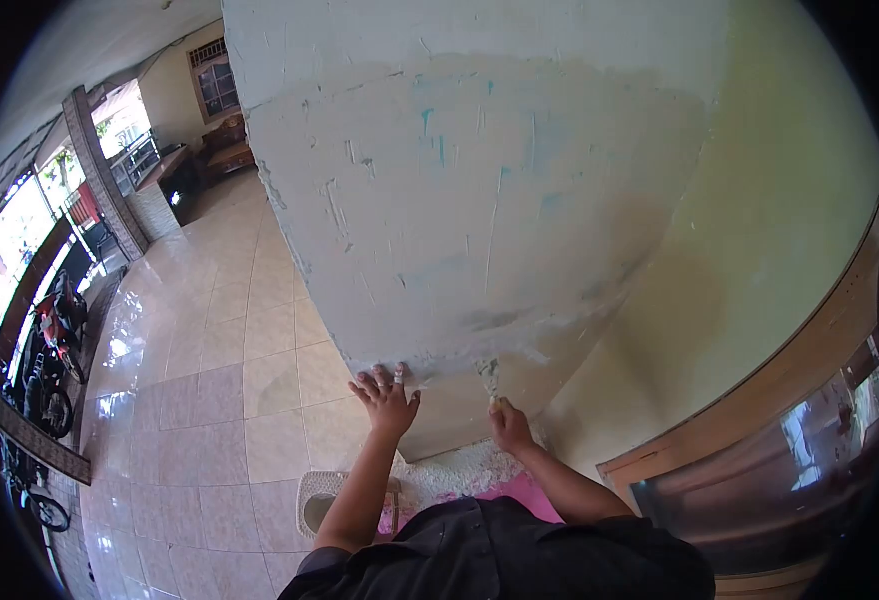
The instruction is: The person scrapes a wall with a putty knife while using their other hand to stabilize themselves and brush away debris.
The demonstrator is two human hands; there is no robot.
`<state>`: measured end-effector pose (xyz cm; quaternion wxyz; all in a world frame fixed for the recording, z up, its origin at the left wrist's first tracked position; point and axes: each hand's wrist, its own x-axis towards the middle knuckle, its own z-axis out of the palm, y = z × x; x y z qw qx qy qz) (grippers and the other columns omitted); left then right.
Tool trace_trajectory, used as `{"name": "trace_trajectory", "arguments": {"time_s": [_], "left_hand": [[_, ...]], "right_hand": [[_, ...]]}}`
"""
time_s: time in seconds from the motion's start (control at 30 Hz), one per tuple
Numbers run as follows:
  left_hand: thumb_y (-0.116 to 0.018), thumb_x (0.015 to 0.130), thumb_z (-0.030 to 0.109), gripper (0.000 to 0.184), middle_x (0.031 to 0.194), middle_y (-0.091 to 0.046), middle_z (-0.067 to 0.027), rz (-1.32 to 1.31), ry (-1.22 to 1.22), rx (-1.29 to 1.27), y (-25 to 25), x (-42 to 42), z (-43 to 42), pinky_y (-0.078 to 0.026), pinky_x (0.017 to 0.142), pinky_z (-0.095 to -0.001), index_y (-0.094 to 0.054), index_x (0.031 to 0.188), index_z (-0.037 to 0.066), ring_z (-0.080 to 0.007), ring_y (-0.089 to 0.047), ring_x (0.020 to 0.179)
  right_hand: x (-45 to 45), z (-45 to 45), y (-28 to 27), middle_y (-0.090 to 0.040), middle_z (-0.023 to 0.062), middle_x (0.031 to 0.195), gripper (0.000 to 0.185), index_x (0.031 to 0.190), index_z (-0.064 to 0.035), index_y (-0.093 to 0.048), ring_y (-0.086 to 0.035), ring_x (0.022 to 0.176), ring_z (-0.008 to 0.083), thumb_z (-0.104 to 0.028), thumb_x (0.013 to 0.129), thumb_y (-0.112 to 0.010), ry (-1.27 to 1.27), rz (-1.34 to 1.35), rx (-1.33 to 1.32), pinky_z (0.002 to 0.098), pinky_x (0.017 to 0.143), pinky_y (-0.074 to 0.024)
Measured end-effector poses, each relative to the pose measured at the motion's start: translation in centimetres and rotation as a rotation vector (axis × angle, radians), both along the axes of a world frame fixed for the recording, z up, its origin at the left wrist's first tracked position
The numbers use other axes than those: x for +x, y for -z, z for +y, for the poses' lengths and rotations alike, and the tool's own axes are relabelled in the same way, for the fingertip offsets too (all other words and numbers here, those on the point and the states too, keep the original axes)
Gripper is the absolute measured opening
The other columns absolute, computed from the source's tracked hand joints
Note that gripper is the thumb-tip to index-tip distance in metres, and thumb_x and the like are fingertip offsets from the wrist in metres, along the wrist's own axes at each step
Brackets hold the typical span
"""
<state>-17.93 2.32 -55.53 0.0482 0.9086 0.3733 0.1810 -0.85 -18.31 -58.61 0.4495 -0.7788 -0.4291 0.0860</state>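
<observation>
In front of me stands a wall (460, 220) coated with pale putty, with bluish patches and scratch marks showing through. My left hand (390, 405) lies against the lower left part of it, near the corner edge, fingers spread and touching the surface. White smears mark some of those fingertips. My right hand (510, 427) is closed round the handle of a putty knife (491, 380), whose blade points up at the lower wall. The blade looks smeared with putty and is partly hard to make out against the wall.
White flakes and a pink sheet (525, 495) lie at the wall's foot, beside a woven basket-like container (315, 500). A wooden-framed glass panel (760, 460) is close on my right. Tiled floor (210, 400) stretches left toward parked motorcycles (60, 320).
</observation>
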Motion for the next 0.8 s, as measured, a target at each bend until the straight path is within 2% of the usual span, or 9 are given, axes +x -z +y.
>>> {"name": "trace_trajectory", "arguments": {"time_s": [0.07,0.17,0.23,0.3,0.4,0.47,0.5,0.63,0.8], "left_hand": [[-0.060,0.083,0.050,0.079,0.145,-0.021,-0.0416,-0.001,-0.014,-0.010,-0.1,0.4,0.1,0.005,0.104,-0.0745,-0.035,0.145,0.007,-0.0675,0.001,0.132],[-0.060,0.083,0.050,0.079,0.144,-0.021,-0.0416,0.005,-0.022,-0.007,0.2,0.4,-0.2,0.005,0.104,-0.0746,-0.036,0.145,0.007,-0.0673,0.001,0.133],[-0.060,0.084,0.050,0.078,0.144,-0.022,-0.0417,0.004,-0.024,0.012,0.3,0.4,-0.1,0.005,0.104,-0.0744,-0.037,0.145,0.007,-0.0672,0.001,0.133],[-0.059,0.084,0.051,0.079,0.144,-0.022,-0.0417,-0.029,-0.011,0.038,0.5,0.2,-0.1,0.005,0.104,-0.0742,-0.036,0.145,0.007,-0.0665,0.001,0.133],[-0.059,0.084,0.051,0.079,0.145,-0.023,-0.0410,-0.021,-0.010,0.019,0.2,0.1,-0.2,0.005,0.105,-0.0737,-0.035,0.146,0.008,-0.0660,0.000,0.134],[-0.059,0.083,0.051,0.075,0.145,-0.027,-0.0367,-0.041,-0.018,0.051,0.3,0.1,-0.2,0.004,0.105,-0.0741,-0.039,0.145,0.012,-0.0652,-0.006,0.134],[-0.060,0.083,0.050,0.072,0.145,-0.032,-0.0325,-0.048,-0.028,0.073,0.4,0.1,-0.2,0.002,0.105,-0.0746,-0.042,0.143,0.015,-0.0644,-0.012,0.133],[-0.059,0.083,0.050,0.070,0.145,-0.032,-0.0312,-0.014,-0.057,0.069,0.4,0.3,-0.2,0.003,0.104,-0.0752,-0.043,0.142,0.017,-0.0641,-0.013,0.133],[-0.058,0.084,0.049,0.068,0.145,-0.033,-0.0304,-0.029,-0.061,0.091,0.9,0.4,-0.2,0.003,0.104,-0.0749,-0.044,0.141,0.015,-0.0642,-0.014,0.133]], "right_hand": [[1.0,1.3,-5.5,-0.056,0.0166,0.063,0.029,0.092,-0.0042,-0.052,-0.060,0.061,0.0378,-0.032,0.097,-0.049,0.002,-0.100,0.162,0.0452,0.056,-0.0449],[1.5,4.4,-17.9,-0.057,0.0164,0.064,0.030,0.092,-0.0032,-0.052,-0.059,0.060,0.0399,-0.033,0.097,-0.050,0.019,-0.113,0.265,0.0459,0.054,-0.0447],[1.5,5.6,-20.6,-0.057,0.0164,0.064,0.031,0.092,-0.0033,-0.052,-0.059,0.060,0.0398,-0.034,0.097,-0.049,0.015,-0.115,0.340,0.0459,0.055,-0.0445],[1.8,6.4,-19.8,-0.058,0.0175,0.065,0.034,0.092,-0.0035,-0.053,-0.059,0.064,0.0400,-0.037,0.098,-0.047,0.069,-0.133,0.226,0.0466,0.058,-0.0451],[0.9,4.1,-5.8,-0.063,0.0208,0.078,0.044,0.100,-0.0052,-0.053,-0.062,0.077,0.0420,-0.047,0.098,-0.039,0.091,-0.098,-0.254,0.0526,0.068,-0.0471],[-0.5,0.2,3.2,-0.064,0.0231,0.087,0.042,0.106,-0.0071,-0.054,-0.062,0.083,0.0441,-0.045,0.097,-0.040,0.022,-0.008,-0.245,0.0535,0.073,-0.0473],[-1.7,-1.4,2.6,-0.064,0.0229,0.087,0.039,0.104,-0.0069,-0.055,-0.062,0.083,0.0436,-0.043,0.097,-0.044,-0.050,0.001,-0.173,0.0538,0.073,-0.0466],[-1.3,-0.8,-3.5,-0.059,0.0175,0.067,0.032,0.095,-0.0043,-0.054,-0.061,0.066,0.0375,-0.036,0.096,-0.050,-0.017,-0.045,-0.047,0.0445,0.059,-0.0461],[0.9,4.8,-20.4,-0.058,0.0147,0.064,0.030,0.095,-0.0022,-0.053,-0.061,0.060,0.0357,-0.032,0.096,-0.051,0.007,-0.112,0.331,0.0425,0.054,-0.0448]]}}
